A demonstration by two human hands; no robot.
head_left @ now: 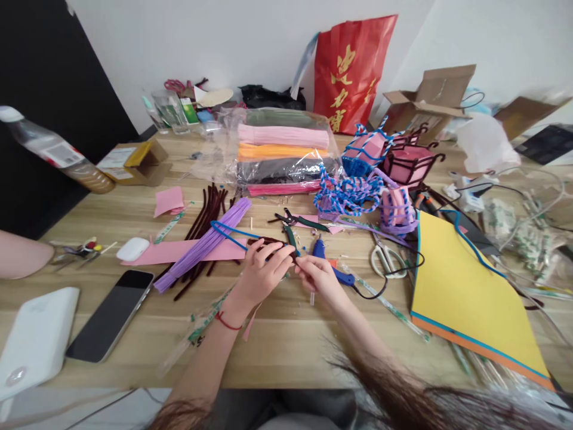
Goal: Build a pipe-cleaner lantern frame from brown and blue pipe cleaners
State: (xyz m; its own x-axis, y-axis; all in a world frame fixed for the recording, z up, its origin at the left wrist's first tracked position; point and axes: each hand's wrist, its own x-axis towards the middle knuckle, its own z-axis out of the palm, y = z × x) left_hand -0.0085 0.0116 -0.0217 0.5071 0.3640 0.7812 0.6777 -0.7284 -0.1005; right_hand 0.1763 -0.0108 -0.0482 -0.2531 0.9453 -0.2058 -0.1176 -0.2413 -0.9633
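My left hand [262,275], a red cord at its wrist, is closed over dark brown pipe cleaners [265,240]. A bent blue pipe cleaner [229,227] runs out leftward from beneath its fingers. Close by on the right, my right hand [317,276] pinches the end of the brown piece; the fingertips partly hide it. Left of my hands, a purple pipe-cleaner bundle [203,246] lies across loose brown pipe cleaners [206,209] and a pink strip [179,252]. Just beyond my fingers are dark-green-handled cutters [308,222] and a blue glue gun [319,246].
Behind lies a clear bag of coloured pipe cleaners [282,152]. Pink lanterns [397,209] and white scissors [387,260] are to the right, near yellow sheets [470,292]. A phone [111,316], a white power bank [38,340] and a bottle [58,152] stand left.
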